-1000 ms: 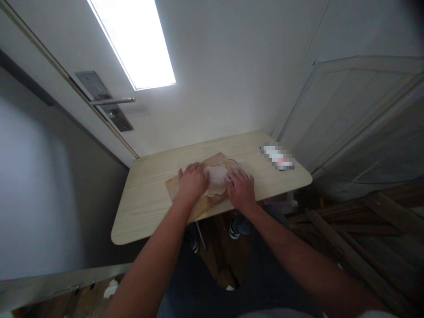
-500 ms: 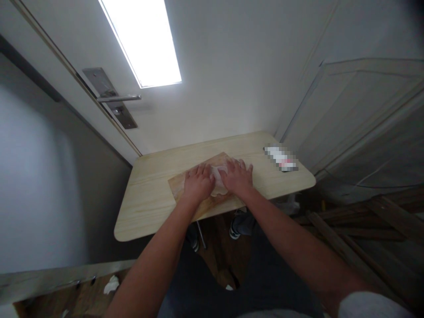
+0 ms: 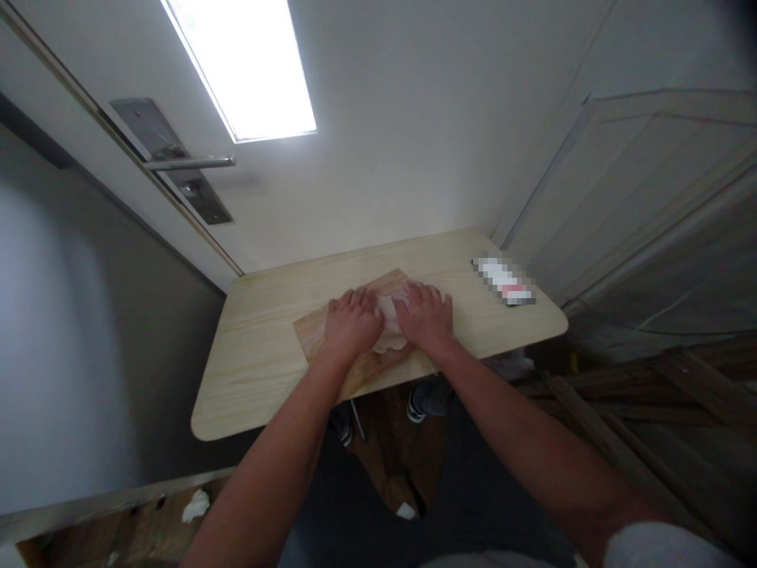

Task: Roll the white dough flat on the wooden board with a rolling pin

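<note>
A pale, flattened piece of dough lies on a wooden board. My left hand grips its left side, fingers bent over the far part and thumb towards the middle. On the opposite side my right hand has its fingers curled over the dough's right part, thumb pointing inward. Between the two thumbs the dough's middle is bare. Its outer edges are hidden under both hands. The board is set askew on a light wood table.
At the table's right end lies a blurred-out flat object. A door with a metal handle stands right behind the table. Wooden planks are at lower right, and crumpled white paper is at lower left.
The fingers of both hands, more stretched before, are now curled in closer over the dough. The camera view has shifted slightly.
</note>
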Tool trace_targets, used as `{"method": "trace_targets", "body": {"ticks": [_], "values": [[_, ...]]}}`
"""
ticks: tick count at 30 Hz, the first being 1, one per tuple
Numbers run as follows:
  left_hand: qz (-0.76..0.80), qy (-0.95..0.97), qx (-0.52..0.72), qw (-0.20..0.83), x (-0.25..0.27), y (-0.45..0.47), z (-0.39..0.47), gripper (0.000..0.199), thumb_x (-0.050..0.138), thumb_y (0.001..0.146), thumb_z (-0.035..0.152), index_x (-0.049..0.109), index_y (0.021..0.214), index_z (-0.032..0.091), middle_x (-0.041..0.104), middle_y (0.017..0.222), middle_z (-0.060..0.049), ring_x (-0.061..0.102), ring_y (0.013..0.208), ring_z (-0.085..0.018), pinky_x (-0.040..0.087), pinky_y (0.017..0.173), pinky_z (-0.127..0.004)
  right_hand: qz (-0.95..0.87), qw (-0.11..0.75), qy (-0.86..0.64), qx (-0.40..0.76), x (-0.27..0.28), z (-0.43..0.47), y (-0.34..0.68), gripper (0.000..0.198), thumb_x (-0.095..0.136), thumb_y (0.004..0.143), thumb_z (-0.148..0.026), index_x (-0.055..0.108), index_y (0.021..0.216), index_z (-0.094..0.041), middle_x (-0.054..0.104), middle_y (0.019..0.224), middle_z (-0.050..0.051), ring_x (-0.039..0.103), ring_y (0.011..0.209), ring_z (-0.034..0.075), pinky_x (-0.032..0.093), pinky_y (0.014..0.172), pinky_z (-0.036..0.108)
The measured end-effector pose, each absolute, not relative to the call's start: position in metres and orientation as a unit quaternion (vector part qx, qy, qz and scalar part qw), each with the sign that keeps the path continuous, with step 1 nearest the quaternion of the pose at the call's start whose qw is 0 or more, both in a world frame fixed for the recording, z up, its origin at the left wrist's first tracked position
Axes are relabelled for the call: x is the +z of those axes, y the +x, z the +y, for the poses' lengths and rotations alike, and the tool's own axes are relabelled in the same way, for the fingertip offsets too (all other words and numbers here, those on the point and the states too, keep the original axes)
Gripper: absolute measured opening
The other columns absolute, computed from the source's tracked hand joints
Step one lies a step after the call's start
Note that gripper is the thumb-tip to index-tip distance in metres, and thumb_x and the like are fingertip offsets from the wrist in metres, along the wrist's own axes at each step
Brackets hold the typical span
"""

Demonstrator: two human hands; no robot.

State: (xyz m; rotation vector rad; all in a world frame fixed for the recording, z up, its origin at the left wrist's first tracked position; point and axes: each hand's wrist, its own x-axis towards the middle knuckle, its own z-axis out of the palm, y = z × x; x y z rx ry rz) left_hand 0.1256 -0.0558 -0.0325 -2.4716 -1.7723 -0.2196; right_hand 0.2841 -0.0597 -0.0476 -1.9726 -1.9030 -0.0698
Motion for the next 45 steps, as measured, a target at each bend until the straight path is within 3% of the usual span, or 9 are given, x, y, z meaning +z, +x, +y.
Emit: {"method": "trace_targets", "body": {"ticks": [23, 33, 45], "values": [[-0.632, -0.774, -0.039, -0.024, -0.027, 0.131, -0.024, 0.047, 0.032, 0.096, 0.042, 0.049, 0.138, 0.031, 0.055, 0.138, -0.013, 0.051, 0.123, -0.033, 0.041, 0.099, -0.053, -0.671, 0.190, -0.717, -0.006, -0.035, -0.029, 0.286, 0.049, 0.028, 0.102, -0.047, 0.063, 0.121, -0.018, 0.068, 0.116, 0.015, 0.058, 0.107, 0.029, 0.037, 0.093, 0.042], [-0.646, -0.761, -0.049, -0.020, -0.024, 0.134, -0.017, 0.046, 0.028, 0.098, 0.042, 0.056, 0.129, 0.023, 0.059, 0.130, -0.016, 0.053, 0.120, -0.033, 0.043, 0.097, -0.053, -0.665, 0.183, -0.724, -0.011, -0.033, -0.015, 0.287, 0.050, 0.028, 0.102, -0.049, 0.067, 0.106, -0.016, 0.069, 0.109, 0.015, 0.060, 0.104, 0.030, 0.041, 0.087, 0.042], [-0.656, -0.753, -0.055, -0.019, -0.025, 0.135, -0.005, 0.048, 0.027, 0.097, 0.039, 0.064, 0.121, 0.020, 0.061, 0.126, -0.017, 0.054, 0.118, -0.034, 0.044, 0.095, -0.053, -0.668, 0.180, -0.722, 0.006, -0.032, -0.001, 0.287, 0.054, 0.026, 0.102, -0.052, 0.065, 0.107, -0.015, 0.067, 0.111, 0.016, 0.060, 0.104, 0.030, 0.041, 0.087, 0.042]]}}
